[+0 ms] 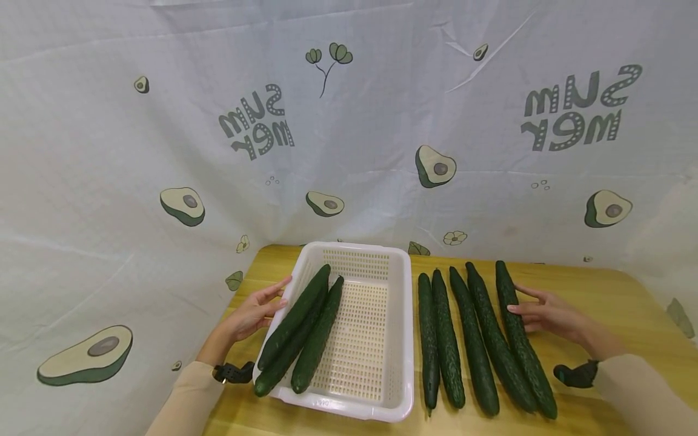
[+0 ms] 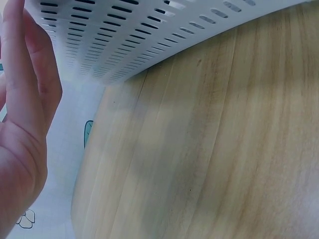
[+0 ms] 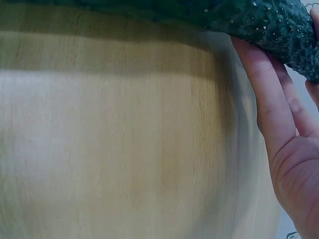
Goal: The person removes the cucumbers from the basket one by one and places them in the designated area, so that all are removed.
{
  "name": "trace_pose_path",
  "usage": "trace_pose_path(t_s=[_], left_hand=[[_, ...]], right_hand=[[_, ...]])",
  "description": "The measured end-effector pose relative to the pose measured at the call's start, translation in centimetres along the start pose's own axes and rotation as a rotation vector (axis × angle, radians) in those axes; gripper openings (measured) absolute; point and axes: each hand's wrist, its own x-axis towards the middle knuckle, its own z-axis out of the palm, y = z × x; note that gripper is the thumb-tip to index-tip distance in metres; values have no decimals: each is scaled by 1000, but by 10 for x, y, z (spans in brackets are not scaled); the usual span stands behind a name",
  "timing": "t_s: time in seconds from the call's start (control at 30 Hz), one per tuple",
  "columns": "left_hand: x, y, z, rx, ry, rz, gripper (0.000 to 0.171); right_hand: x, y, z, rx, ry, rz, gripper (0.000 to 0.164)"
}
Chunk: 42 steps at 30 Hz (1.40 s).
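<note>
Left hand (image 1: pixel 254 312): fingers nearly straight, touching the left side of a white slotted basket (image 1: pixel 408 339). Basket, on the worktop (image 1: pixel 594 290): three cucumbers (image 1: pixel 319 339), slanting, in its left half. Right of basket: four cucumbers (image 1: pixel 447 339), lengthwise in a row. Rightmost cucumber (image 1: pixel 520 345): beside the fourth, upper part pinched between thumb and fingers of the right hand (image 1: pixel 551 315).

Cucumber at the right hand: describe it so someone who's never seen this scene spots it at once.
Find the white perforated basket on the wooden table, then the row of five cucumbers lying to its right. The cucumber you want ends that row, farthest from the basket. Unlike its four neighbours, it has the right hand gripping it.
</note>
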Motion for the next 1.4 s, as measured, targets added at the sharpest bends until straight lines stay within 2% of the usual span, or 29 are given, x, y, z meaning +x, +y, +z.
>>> trace_pose_path(t_s=[0.53,0.9,1.2,1.3,1.4], left_hand=[[-1,-1,0,-7,1,2,62],[-2,-2,0,5,3,6,63],[-1,-2,-1,2,-2,10,63],[0,-2,-1,3,-4,10,63],[0,-2,0,7,-4,9,63]], right_hand=[[2,-2,2,35,25,30,84],[3,-8,11,-24,64,85,86],[4,-4,8,-31,64,93,84],[5,-2,5,-17,56,91,81],[5,1,1,27,53,90,71]])
